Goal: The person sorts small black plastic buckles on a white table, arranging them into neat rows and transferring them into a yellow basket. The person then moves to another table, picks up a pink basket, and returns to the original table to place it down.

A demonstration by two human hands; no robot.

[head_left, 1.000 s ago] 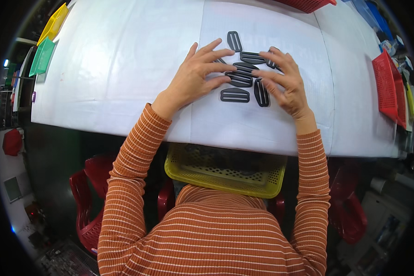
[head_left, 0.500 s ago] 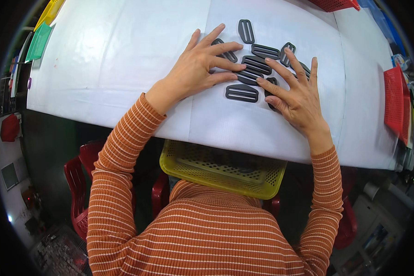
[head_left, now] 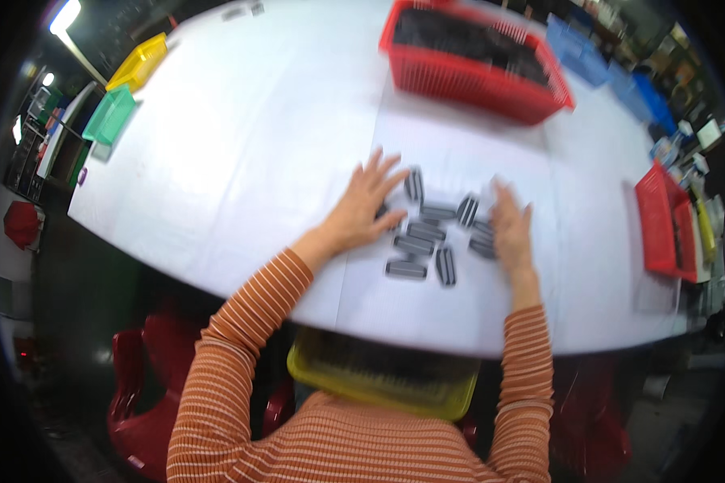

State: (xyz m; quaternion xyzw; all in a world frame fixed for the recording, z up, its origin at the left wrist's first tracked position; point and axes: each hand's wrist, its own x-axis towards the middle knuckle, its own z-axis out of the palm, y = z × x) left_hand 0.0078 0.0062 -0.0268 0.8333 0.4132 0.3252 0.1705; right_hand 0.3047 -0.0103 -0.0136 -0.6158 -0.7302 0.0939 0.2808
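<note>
Several black strap slider buckles (head_left: 413,245), flat with two long slots each, lie loosely grouped on the white table between my hands. My left hand (head_left: 354,208) is open at the group's left side, palm down with fingers spread, and partly covers one buckle. On the right, my open right hand (head_left: 511,233) is beside the right-hand buckles (head_left: 482,245); motion blurs its fingers, but the thumb stands apart from them. Whether its fingers touch a buckle I cannot tell. Nearest to me are a sideways buckle (head_left: 407,269) and an upright one (head_left: 446,266).
Beyond the buckles stands a red basket (head_left: 467,95) filled with dark pieces. Another red basket (head_left: 652,233) is at the right edge, with green (head_left: 109,115) and yellow (head_left: 137,63) trays at far left. A yellow-green basket (head_left: 379,390) sits below the table's near edge.
The view has tilted up, bringing the filled red basket into sight. My hands have moved apart to either side of the buckles, uncovering the middle ones.
</note>
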